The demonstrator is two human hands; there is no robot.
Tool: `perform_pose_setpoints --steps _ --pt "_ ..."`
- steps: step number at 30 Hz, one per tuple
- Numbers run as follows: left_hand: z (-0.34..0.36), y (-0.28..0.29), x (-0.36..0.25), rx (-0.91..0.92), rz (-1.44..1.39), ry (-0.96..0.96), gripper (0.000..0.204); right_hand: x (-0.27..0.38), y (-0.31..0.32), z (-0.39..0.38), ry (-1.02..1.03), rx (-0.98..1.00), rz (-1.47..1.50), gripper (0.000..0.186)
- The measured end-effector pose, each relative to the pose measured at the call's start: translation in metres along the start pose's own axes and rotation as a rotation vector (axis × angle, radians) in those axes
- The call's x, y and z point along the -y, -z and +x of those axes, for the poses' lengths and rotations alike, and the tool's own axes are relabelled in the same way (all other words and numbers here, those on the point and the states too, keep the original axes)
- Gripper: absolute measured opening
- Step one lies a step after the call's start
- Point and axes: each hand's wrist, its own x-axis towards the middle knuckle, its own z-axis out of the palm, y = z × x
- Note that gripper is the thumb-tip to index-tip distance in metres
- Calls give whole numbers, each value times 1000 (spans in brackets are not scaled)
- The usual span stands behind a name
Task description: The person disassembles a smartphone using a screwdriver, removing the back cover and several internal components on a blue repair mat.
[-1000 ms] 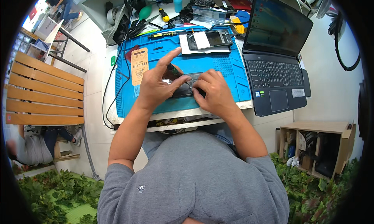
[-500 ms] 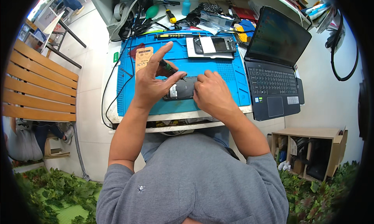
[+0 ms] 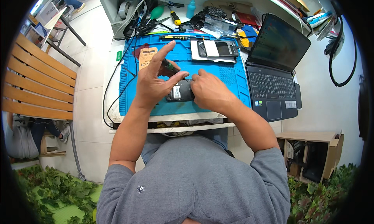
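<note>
- One dark phone (image 3: 186, 92), head view: lies on a blue mat (image 3: 242, 89) near its front edge, between the hands; white label (image 3: 177, 92) toward its left end.
- Left hand (image 3: 152, 83) at the phone's left end: thumb and index finger spread wide apart, the other fingers partly hidden, clamped around a green-and-black tool (image 3: 168, 65), handle slanting, lower end toward the phone.
- Right hand (image 3: 210, 89) over the phone's right end: fingers curled close together, touching it; cannot tell whether anything is pinched between them.
- Beyond the hands, on the mat: second phone (image 3: 229, 49) on a white box (image 3: 214, 59); yellow-and-black screwdriver (image 3: 173, 37) to the left of these; tan card (image 3: 147, 56) behind left hand.
- Mat on a white counter (image 3: 175, 118); open laptop (image 3: 273, 87) to the right; green bulb (image 3: 157, 12) and blue bottle (image 3: 191, 9) at the back.
</note>
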Motion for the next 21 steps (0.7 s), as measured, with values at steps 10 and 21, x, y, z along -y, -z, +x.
perform_pose_setpoints --steps 10,21 --pt "0 -2 0 -1 6 21 94 -9 1 -7 167 -18 7 14" --pt "0 -3 0 -5 -5 58 95 -6 7 -7 -24 78 89 16"
